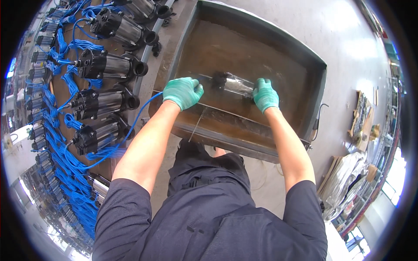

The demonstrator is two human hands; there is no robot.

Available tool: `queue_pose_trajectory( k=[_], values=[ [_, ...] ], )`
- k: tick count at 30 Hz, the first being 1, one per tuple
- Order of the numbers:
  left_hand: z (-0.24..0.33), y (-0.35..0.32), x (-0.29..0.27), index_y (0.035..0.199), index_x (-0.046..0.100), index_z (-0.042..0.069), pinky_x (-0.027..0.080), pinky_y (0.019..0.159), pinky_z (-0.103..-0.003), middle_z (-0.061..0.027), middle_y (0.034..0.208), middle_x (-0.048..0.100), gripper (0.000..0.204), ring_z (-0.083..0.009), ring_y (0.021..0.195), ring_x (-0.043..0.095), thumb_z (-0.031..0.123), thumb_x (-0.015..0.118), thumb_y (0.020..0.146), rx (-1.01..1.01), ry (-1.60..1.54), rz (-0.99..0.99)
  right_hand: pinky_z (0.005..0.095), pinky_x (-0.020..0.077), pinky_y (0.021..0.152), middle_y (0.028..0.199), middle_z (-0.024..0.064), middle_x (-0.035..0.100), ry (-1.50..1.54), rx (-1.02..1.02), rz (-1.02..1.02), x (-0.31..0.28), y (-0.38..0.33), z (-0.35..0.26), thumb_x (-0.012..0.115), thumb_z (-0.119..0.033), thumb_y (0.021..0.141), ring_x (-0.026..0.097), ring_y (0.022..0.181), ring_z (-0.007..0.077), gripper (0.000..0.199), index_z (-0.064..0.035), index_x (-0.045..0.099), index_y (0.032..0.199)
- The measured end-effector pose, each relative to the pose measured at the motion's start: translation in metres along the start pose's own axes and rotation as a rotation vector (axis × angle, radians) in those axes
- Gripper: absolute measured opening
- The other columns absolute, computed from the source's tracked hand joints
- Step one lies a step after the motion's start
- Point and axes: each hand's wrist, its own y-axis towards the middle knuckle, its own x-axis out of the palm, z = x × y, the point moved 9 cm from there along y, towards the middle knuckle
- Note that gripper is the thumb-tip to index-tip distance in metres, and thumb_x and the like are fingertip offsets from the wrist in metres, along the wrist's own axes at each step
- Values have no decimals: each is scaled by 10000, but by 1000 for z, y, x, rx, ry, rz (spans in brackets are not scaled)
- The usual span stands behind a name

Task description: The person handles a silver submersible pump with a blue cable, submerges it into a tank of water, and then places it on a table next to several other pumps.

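Observation:
A submersible pump [238, 85] with a shiny metal body and black ends lies sideways in brownish water inside a dark metal tank [323, 82]. My right hand [265, 95], in a green glove, is closed around the pump's right end. Over the tank's near left part, my left hand [183, 92], also gloved in green, is closed on a blue cable [143, 108]. That cable comes in from the left; its run between the left hand and the pump is hard to make out. The water partly blurs the pump's dark left end.
To the left, several similar pumps [106, 65] lie in a row on a brown surface, among bundled blue cables [65, 169]. A thin bar [230, 114] crosses the tank's near side. On the floor at right are a wrapped bundle [348, 182] and boards [362, 124].

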Motion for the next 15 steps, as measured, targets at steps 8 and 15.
queue_pose_trajectory(
  k=[8,15],
  values=[
    [-4,-1,0,932,733,115,536,829,-489,-150,981,716,323,-388,943,669,393,570,947,-85,8,-98,462,552,853,1077,166,713,267,-35,154,-67,-81,69,620,-215,934,684,974,387,228,-111,666,1132],
    [0,2,0,966,742,126,536,843,-485,-146,1004,722,311,-392,965,669,385,571,951,-100,28,-94,433,543,792,983,194,713,276,28,385,-66,-124,192,624,-228,978,686,881,383,201,-60,685,1071]
  ],
)
